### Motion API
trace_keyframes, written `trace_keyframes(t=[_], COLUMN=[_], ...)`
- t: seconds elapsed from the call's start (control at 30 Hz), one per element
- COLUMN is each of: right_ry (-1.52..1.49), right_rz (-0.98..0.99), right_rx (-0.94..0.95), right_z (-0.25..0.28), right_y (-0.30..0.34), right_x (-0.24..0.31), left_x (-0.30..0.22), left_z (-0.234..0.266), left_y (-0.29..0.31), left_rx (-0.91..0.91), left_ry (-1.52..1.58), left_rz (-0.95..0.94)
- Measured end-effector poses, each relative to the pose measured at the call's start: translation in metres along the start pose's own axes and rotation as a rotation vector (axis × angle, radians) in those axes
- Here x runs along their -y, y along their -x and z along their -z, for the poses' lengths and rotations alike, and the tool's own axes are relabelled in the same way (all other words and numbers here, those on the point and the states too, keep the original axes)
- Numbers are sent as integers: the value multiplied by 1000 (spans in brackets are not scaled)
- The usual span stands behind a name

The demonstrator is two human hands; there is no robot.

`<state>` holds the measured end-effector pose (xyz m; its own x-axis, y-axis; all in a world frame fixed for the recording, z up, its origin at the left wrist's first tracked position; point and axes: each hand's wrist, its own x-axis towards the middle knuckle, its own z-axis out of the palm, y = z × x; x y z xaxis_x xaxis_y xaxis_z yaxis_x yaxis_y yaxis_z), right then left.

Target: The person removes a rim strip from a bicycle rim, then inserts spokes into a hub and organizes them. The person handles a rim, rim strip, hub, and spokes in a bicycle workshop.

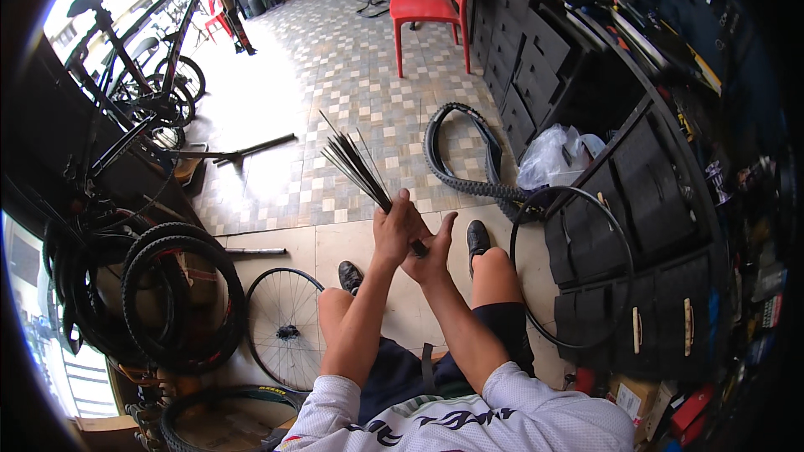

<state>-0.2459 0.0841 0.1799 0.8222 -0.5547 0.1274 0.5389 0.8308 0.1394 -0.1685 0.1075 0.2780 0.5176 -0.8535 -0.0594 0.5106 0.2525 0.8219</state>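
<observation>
A bundle of thin dark bicycle spokes (362,169) fans out at its far end, in front of me. My left hand (391,233) is closed around the lower part of it. The short end of the bundle shows below that fist, at the palm of my right hand (430,258). That right hand is open, thumb stretched out; its other fingers are partly hidden behind the left. By my left leg lies a spoked wheel with a black hub (287,332). A bare black rim (630,272) leans at my right against the drawers.
Several tires (182,297) are heaped at the left, near a bicycle on a stand (151,109). A loose knobby tire (435,146) and a clear plastic bag (548,159) lie ahead right. Beyond are a red chair (425,8) and a black drawer bench (645,176) with tools.
</observation>
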Motion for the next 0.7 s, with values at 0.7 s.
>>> trace_keyframes(t=[0.7], right_ry=[1713], right_rz=[-59], right_rx=[-144], right_z=[-66], right_y=[120], right_x=[56], left_x=[29], left_z=[-36], left_y=[70], left_rx=[299], left_ry=[-651], left_rz=[-76])
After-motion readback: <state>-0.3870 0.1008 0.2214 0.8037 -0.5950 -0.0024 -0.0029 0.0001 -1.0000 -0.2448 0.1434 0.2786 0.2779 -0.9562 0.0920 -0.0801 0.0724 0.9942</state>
